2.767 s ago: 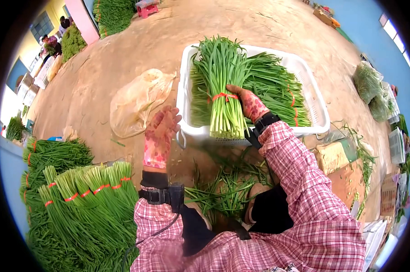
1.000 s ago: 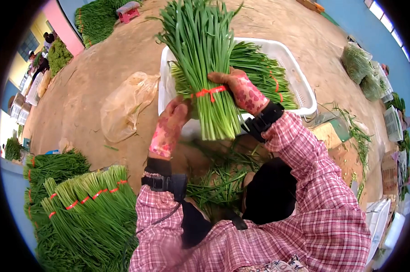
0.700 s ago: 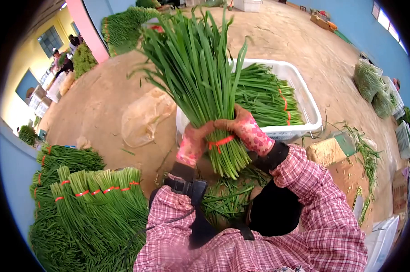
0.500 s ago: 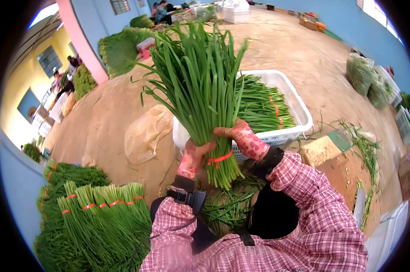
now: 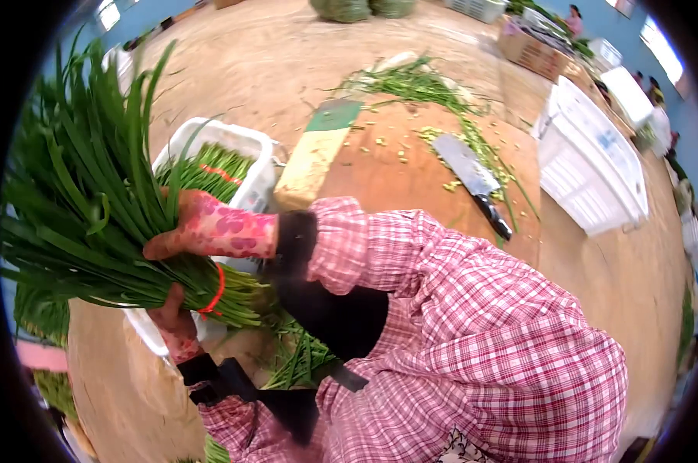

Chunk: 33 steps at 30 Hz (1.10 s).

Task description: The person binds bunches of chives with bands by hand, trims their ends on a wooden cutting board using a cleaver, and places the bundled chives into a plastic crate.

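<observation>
Both my hands are closed around a large bunch of garlic chives, long flat green leaves tied near the pale cut ends with a red band. My right hand, in a pink patterned glove, grips it from above, just leafward of the band. My left hand holds the underside; its fingers are partly hidden by the stalks. The bunch lies tilted, leaves toward the upper left, cut ends toward my body. Behind it stands a white plastic basket with banded green bundles inside.
A wooden board on the right bears a cleaver with a black handle and scattered trimmings. Beside it is a yellow block with a green end. Another white basket stands farther right. Loose green leaves lie by my lap.
My view has swung right, bringing the board and cleaver into full sight. The bunch has gone from nearly upright to tilted leftward, with both hands still around it.
</observation>
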### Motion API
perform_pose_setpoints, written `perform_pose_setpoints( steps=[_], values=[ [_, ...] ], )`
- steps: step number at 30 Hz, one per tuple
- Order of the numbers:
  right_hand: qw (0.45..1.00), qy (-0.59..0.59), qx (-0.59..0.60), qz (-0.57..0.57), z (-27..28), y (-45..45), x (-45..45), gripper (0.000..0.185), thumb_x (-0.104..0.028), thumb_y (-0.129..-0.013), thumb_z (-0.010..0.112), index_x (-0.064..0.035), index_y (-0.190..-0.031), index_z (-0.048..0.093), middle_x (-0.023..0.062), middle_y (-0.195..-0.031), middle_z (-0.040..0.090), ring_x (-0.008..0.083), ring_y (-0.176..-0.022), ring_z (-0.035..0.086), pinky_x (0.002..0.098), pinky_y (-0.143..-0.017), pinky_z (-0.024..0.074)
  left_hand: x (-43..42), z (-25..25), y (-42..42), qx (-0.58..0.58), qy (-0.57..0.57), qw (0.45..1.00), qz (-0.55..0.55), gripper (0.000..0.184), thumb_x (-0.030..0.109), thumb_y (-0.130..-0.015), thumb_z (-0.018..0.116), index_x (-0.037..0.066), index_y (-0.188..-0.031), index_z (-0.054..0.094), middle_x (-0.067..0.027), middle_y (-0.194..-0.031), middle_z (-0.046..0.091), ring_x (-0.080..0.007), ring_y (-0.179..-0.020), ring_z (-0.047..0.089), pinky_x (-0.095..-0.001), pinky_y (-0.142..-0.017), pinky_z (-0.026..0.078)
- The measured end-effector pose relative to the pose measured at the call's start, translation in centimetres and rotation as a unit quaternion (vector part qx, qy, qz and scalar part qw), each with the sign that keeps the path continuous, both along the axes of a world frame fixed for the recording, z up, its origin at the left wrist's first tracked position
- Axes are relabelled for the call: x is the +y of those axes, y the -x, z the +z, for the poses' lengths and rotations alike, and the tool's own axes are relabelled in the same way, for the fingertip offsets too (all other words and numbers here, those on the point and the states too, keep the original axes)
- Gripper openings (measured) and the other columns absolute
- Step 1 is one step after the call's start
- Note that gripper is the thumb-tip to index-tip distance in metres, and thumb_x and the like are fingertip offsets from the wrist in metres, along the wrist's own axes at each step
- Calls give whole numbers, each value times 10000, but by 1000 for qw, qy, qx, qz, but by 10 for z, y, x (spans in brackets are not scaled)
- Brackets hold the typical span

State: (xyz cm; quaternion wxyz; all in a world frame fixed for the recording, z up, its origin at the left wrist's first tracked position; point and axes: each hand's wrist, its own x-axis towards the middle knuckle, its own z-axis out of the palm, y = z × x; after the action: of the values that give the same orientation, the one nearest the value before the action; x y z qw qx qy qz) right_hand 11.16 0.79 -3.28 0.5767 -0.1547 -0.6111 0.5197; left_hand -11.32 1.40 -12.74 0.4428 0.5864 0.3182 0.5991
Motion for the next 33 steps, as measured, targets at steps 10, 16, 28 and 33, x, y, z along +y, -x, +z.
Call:
perform_pose_setpoints(
  steps=[10,16,28,33],
  values=[
    [691,-6,-520,-502,-106,-309,-156,328,-216,-842,693,-41,-1114,636,202,-973,633,396,-924,623,480,-794,521,24,60,-212,-185,69,965,-175,507,238,-930,632,-21,-1352,519,-106,-1323,583,-249,-1199,562,-405,-1032,451],
    [500,137,-665,-538,-195,-382,-224,346,-158,-785,634,-40,-1108,603,192,-837,647,387,-767,642,485,-634,514,3,-17,-343,-384,332,795,-332,399,185,-916,681,22,-1267,581,-102,-1245,636,-269,-1141,604,-451,-1016,499],
    [689,190,-482,-507,-153,-387,-253,595,-116,-834,594,-25,-1404,449,243,-885,665,354,-714,656,396,-593,517,-65,-40,-339,-1,449,790,-417,500,268,-910,699,48,-1320,518,-86,-1076,657,-268,-1003,663,-388,-829,542],
    [649,299,-416,-562,-139,-369,-257,558,-149,-842,590,-54,-1382,484,270,-888,667,418,-832,659,460,-721,520,-56,25,-356,545,-291,765,-183,761,245,-664,880,9,-1304,542,-156,-1288,616,-292,-1166,602,-421,-957,497]
  ],
)
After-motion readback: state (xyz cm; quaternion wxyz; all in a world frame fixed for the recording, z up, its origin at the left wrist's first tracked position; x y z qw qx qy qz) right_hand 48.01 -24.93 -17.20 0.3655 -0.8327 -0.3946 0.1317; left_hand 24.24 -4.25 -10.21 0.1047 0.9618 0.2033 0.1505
